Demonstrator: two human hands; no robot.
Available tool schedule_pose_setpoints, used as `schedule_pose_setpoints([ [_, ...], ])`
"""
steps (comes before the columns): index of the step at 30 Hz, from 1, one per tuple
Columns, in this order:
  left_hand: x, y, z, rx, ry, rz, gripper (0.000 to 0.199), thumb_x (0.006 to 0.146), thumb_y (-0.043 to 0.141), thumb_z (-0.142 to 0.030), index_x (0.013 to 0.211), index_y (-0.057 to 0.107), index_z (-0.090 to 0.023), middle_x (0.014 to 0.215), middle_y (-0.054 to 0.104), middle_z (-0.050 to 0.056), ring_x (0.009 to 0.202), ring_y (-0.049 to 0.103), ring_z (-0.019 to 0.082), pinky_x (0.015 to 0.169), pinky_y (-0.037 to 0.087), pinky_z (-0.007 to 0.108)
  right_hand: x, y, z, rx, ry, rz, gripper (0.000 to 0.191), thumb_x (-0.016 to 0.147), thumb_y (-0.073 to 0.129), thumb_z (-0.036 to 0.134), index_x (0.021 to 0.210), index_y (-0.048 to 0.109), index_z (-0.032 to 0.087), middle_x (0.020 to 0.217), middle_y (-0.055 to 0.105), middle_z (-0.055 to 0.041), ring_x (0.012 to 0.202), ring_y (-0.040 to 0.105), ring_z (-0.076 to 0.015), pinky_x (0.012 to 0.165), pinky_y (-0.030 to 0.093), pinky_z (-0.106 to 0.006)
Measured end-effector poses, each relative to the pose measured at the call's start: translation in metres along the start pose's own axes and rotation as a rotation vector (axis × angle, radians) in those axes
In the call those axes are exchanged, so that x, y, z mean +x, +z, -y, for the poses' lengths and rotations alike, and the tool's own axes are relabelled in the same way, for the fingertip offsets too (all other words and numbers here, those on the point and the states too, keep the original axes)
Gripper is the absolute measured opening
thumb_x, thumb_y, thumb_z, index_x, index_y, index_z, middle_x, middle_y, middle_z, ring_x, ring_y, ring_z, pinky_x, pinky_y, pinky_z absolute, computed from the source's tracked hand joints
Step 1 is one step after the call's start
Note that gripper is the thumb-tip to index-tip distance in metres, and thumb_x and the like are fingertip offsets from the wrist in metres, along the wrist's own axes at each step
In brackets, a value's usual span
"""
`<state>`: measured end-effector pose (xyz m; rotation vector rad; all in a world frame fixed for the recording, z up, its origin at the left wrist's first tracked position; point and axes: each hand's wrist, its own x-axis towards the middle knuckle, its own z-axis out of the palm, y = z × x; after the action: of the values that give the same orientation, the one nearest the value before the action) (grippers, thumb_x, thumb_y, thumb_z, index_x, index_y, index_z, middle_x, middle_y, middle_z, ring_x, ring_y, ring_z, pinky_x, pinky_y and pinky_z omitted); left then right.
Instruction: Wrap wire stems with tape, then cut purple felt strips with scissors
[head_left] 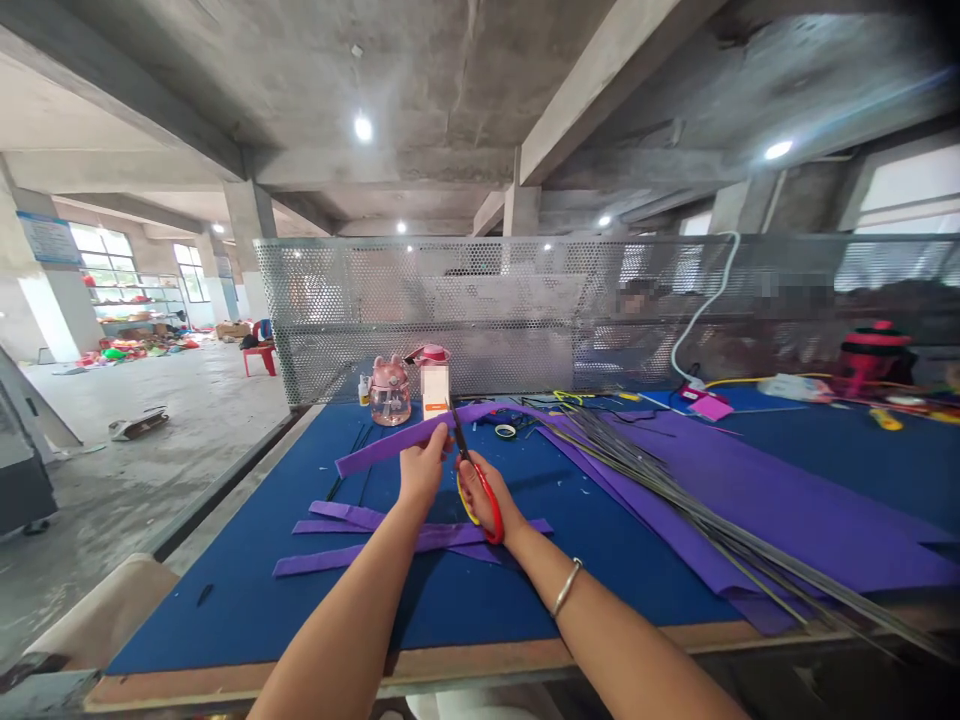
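Pinching a purple strip (405, 437), the left grip (421, 467) is closed; scissors (474, 478) are clasped by the right grip (480, 497).

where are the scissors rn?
Head view, centre: the scissors are in the right hand, blades up against the purple strip held by the left hand.

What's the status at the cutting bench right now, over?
Left hand grips purple strip. Right hand works red-handled scissors, blades at the strip. Cut strips under forearms; thin rods on purple sheet, rightward.
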<state>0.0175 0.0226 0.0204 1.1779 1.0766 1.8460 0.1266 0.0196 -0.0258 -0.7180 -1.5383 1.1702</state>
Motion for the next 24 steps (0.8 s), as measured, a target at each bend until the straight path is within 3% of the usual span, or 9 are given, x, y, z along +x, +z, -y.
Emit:
schedule_pose_setpoints([
  [8, -0.0011, 0.0023, -0.0043, 0.031, -0.025, -0.043, 0.034, 0.069, 0.063, -0.046, 0.066, 0.066, -0.012, 0.061, 0.065, 0.005, 0.056, 0.059, 0.014, 0.052, 0.043, 0.024, -0.003, 0.002, -0.0009, 0.049, -0.082, 0.125, 0.056, 0.077, 0.041, 0.073, 0.097, 0.043, 0.021, 0.062, 0.038, 0.0063, 0.045, 0.033, -0.0079, 0.041, 0.029, -0.02],
  [24, -0.0017, 0.0029, -0.0031, 0.042, 0.008, -0.052, 0.031, 0.071, 0.062, -0.043, 0.066, 0.065, -0.013, 0.06, 0.064, 0.004, 0.054, 0.057, 0.013, 0.051, 0.043, 0.024, -0.0029, 0.0023, 0.002, 0.0, -0.075, 0.093, 0.054, 0.078, 0.041, 0.072, 0.095, 0.044, 0.021, 0.06, 0.037, 0.0065, 0.044, 0.033, -0.0084, 0.041, 0.029, -0.021],
])
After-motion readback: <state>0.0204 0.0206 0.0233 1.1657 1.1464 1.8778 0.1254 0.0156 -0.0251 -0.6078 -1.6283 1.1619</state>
